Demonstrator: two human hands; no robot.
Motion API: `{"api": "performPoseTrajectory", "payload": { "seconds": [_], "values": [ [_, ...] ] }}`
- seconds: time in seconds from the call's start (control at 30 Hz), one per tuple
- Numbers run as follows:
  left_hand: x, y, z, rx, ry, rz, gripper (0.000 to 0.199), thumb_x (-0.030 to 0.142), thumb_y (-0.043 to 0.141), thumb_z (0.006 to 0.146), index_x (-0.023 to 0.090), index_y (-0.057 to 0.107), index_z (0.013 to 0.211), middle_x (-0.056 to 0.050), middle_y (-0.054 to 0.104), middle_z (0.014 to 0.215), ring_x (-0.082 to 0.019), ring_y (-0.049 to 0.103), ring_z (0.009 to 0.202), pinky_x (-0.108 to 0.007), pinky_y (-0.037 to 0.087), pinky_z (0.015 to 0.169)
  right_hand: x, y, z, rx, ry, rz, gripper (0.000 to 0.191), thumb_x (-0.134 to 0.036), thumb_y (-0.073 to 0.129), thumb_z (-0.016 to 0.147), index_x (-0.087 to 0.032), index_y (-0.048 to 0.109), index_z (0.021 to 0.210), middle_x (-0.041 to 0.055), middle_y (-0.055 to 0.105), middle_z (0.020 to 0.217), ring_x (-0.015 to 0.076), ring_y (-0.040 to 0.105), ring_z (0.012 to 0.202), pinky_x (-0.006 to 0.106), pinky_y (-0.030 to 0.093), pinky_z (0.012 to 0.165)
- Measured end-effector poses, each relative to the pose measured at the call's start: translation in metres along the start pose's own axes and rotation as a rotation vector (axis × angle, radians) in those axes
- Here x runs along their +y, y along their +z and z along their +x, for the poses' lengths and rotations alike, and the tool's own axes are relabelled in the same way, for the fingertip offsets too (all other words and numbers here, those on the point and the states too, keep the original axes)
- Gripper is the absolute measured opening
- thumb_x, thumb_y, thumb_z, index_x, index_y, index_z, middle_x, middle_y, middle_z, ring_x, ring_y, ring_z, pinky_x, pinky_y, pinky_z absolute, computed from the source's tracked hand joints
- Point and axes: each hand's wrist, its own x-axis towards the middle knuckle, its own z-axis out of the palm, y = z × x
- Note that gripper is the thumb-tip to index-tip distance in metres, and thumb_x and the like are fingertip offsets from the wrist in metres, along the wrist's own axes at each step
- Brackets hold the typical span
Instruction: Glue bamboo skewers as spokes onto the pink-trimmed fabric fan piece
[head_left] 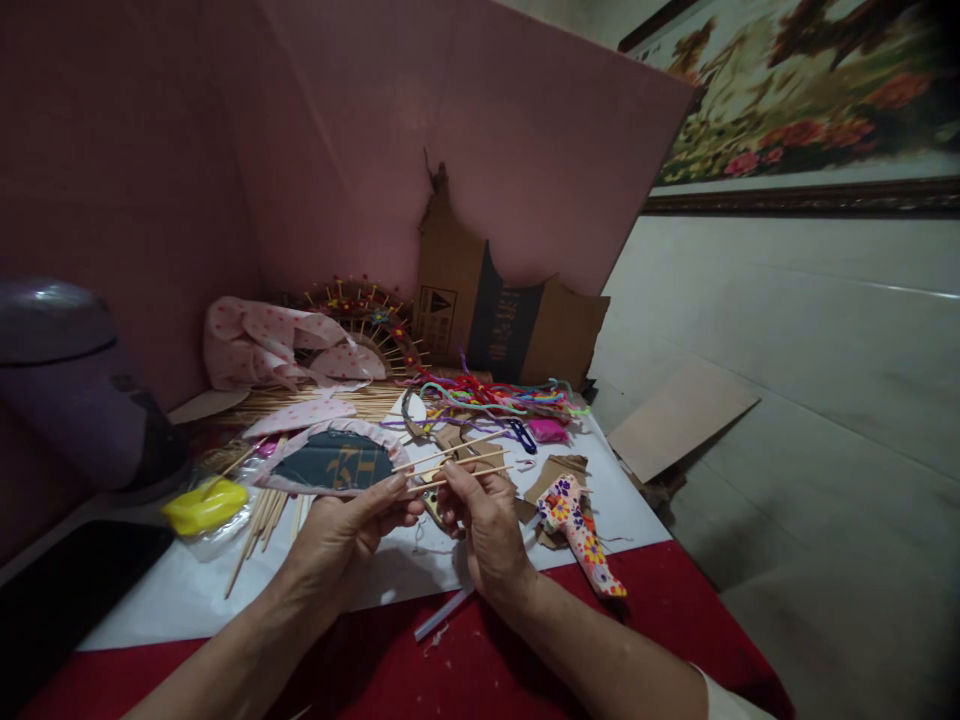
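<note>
Three thin wooden sticks [491, 456] lie side by side, slightly fanned, between my two hands above the table. My left hand [352, 525] pinches them near their left ends with the thumb on top. My right hand [484, 520] has its thumb and fingers closed around them further right, and the tips stick out past it. Just behind my left hand is an oval cardboard piece [326, 460] edged with pink cloth. I cannot tell whether the sticks touch it. Nearer my right hand lies a flower-patterned clay figure [574, 530] on cardboard scraps, with a glue stick [442, 614] in front.
Loose sticks [262, 525] and yellow clay [206, 506] lie at left, near a black phone [90, 570] and a purple bottle [71, 390]. Behind are colourful pipe cleaners [495, 392], polka-dot cloth [262, 340], a decorated stick arch [375, 315] and upright cardboard [457, 290].
</note>
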Motion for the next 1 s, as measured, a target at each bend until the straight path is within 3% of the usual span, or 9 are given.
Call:
{"api": "performPoseTrajectory", "payload": {
  "seconds": [0.67, 0.83, 1.0],
  "values": [
    [-0.0027, 0.0021, -0.0008, 0.02, 0.03, -0.019, 0.018, 0.019, 0.076, 0.059, 0.007, 0.073, 0.071, -0.009, 0.072, 0.072, -0.012, 0.06, 0.057, -0.021, 0.051, 0.057, -0.0004, 0.0002, 0.003, -0.015, 0.06, 0.004, 0.024, -0.036, 0.068, 0.068, -0.014, 0.061, 0.064, -0.0045, 0.053, 0.048, 0.0029, 0.039, 0.035, 0.015, 0.024, 0.034],
    [-0.004, 0.0013, 0.0024, 0.097, 0.034, -0.035, 0.017, 0.019, 0.079, 0.055, 0.008, 0.072, 0.064, -0.008, 0.072, 0.064, -0.013, 0.063, 0.055, -0.021, 0.051, 0.054, 0.0033, -0.0019, 0.0016, -0.115, 0.037, -0.046, 0.028, -0.041, 0.067, 0.071, -0.014, 0.06, 0.072, -0.0054, 0.051, 0.051, 0.0027, 0.037, 0.037, 0.015, 0.024, 0.034],
    [-0.0044, -0.0024, 0.0031, 0.07, 0.025, -0.073, 0.018, 0.019, 0.08, 0.055, 0.01, 0.073, 0.068, -0.007, 0.073, 0.067, -0.014, 0.065, 0.059, -0.021, 0.052, 0.057, 0.0032, 0.0004, -0.0026, -0.172, 0.022, -0.117, 0.027, -0.036, 0.071, 0.068, -0.014, 0.059, 0.077, -0.0054, 0.054, 0.053, 0.0029, 0.036, 0.038, 0.015, 0.027, 0.034]
  ]
}}
